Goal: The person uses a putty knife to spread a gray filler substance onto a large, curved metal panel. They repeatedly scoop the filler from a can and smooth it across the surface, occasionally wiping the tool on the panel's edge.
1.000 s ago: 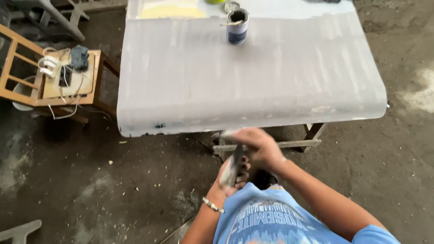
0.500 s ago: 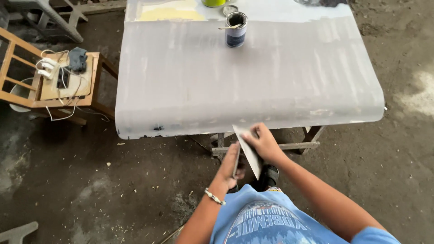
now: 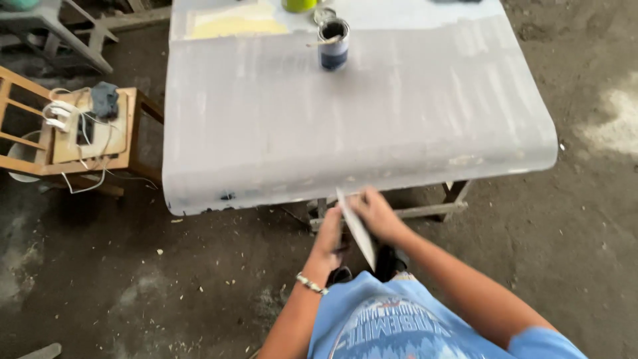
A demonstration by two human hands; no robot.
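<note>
A large grey, primed metal panel [image 3: 279, 126] lies flat on a stand in front of me. Just below its near edge both my hands meet on a thin flat grey blade-like scraper [image 3: 357, 229]. My right hand [image 3: 377, 216] grips its upper part, and my left hand [image 3: 329, 239] touches it from the left side with fingers curled. A bracelet is on my left wrist. An open paint can [image 3: 333, 44] with a stick resting across it stands on the far part of the panel.
A wooden stool [image 3: 80, 133] with white cables, a dark cloth and small devices stands at the left. A yellow patch [image 3: 232, 23] and a yellow-green container [image 3: 299, 4] sit at the panel's far end. The stand's wooden legs [image 3: 425, 209] show under the panel, above a dirt floor.
The hands have risen slightly toward the panel's near edge. The flat scraper, hidden in the hands a second ago, now shows edge-on between them.
</note>
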